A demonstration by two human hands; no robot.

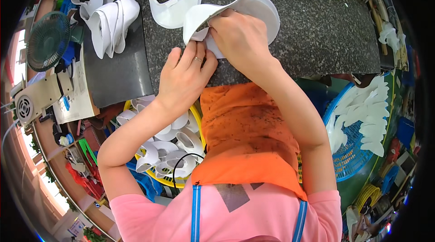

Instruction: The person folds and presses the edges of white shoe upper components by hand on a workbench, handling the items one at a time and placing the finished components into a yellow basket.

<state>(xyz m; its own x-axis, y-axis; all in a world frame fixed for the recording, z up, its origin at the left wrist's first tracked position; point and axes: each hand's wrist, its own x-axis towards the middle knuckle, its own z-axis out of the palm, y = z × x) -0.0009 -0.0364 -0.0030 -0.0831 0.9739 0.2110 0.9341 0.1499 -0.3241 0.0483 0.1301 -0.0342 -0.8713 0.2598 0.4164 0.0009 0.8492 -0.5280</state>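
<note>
At twelve o'clock, over the dark speckled table (317,38), the left hand (183,76) narrows its fingers on the near edge of one smooth, curved white piece (258,11); the right hand (242,40) holds it, reaching inside. A second piece (186,8) lies at eleven. At eight, one notice (76,227) perhaps bears print, too small to read.

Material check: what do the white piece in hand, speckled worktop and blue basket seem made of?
White piece: perhaps synthetic leather, smooth and satiny, curving as a thin sheet. Speckled worktop: stone or laminate, unclear which, dull with grey grain. Blue basket: likely plastic, smooth, evenly coloured mesh.
</note>
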